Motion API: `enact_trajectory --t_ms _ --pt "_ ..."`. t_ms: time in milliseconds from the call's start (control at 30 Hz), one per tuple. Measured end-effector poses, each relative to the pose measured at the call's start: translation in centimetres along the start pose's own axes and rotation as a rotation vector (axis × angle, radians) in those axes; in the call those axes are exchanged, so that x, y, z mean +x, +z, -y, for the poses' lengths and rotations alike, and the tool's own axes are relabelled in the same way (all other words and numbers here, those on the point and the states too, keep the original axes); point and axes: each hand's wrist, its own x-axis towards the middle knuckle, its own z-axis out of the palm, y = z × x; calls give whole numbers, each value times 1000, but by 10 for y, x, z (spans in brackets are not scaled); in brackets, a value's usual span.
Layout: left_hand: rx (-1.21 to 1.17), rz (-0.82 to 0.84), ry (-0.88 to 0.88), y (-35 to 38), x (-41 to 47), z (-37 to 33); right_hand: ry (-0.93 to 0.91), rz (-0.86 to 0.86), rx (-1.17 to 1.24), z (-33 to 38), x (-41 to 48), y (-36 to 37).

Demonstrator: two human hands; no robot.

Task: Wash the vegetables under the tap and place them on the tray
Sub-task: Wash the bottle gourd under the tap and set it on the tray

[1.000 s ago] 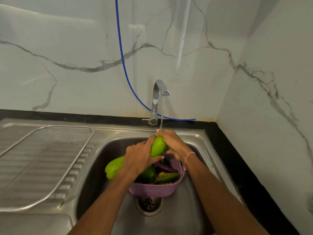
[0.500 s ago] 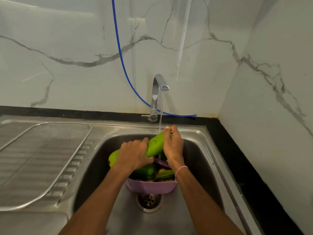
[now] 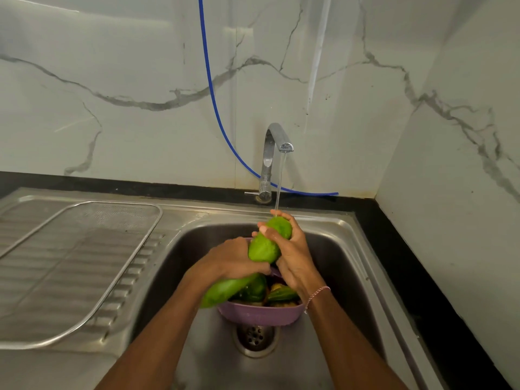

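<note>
The long, smooth, light-green gourd (image 3: 264,249) slants above the purple plastic colander (image 3: 259,315) in the stainless-steel sink (image 3: 340,249), with its upper end under the thin stream from the chrome tap (image 3: 271,153). The left hand (image 3: 233,260) grips its middle from above, and the right hand (image 3: 295,257) clasps the upper end just beside it. Its lower end juts out below the left wrist.

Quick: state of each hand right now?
Left hand: grips the green gourd mid-body.
Right hand: grips the green gourd's upper end, under the water.

Brushed steel sink (image 3: 332,237), glossy chrome tap (image 3: 271,153), matt plastic bowl (image 3: 259,315)
</note>
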Motion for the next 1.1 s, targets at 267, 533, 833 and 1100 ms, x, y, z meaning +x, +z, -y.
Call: enact_trajectory --t_ms 267,533,833,1100 --pt "-547 363 20 -4 -13 9 65 108 286 11 -2 13" --pt "294 -185 83 6 -13 -14 52 -482 65 -1 12 23" --pt "60 -251 -162 0 -13 -23 159 -157 278 -1 5 21" --pt "-676 90 -127 -1 -15 -16 98 -102 282 2 -1 22"
